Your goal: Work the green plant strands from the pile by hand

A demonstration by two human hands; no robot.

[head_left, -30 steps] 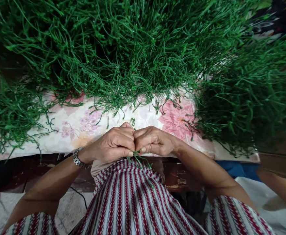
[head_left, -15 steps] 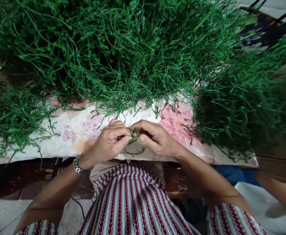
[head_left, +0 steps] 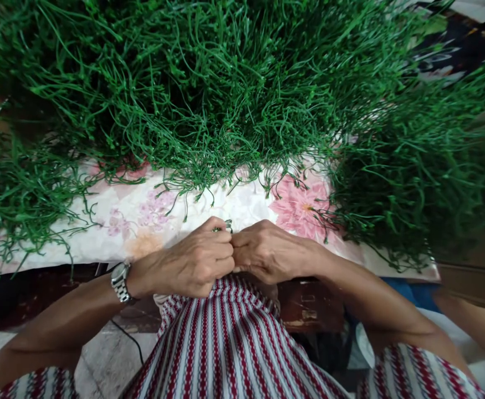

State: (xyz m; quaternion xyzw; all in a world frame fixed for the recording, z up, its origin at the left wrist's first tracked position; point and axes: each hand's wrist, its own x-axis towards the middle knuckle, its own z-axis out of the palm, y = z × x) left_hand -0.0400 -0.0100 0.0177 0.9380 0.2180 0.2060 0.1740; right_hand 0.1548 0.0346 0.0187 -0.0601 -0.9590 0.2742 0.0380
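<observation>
My left hand [head_left: 198, 259], with a metal watch [head_left: 121, 281] on its wrist, is a fist with its back turned up. Pressed against its knuckles is my right hand [head_left: 269, 252], its fingers also closed. A small bit of thin green stem [head_left: 228, 224] pokes out above where the hands meet; the rest of it is hidden inside them. Both hands are over the near edge of the flowered cloth [head_left: 242, 202], close to my striped top. Just beyond them lies a big heap of thin green stems [head_left: 209, 94] with small knobbed tips.
A smaller pile of green stems [head_left: 21, 194] lies at the left, and another pile [head_left: 392, 194] at the right. Another person's arm [head_left: 470, 321] shows at the right edge. A dark patterned bag or cloth [head_left: 450, 50] is at the back right.
My hands have come together and drawn down toward my body, turning their backs upward. The loop of stem that hung below them is now out of sight.
</observation>
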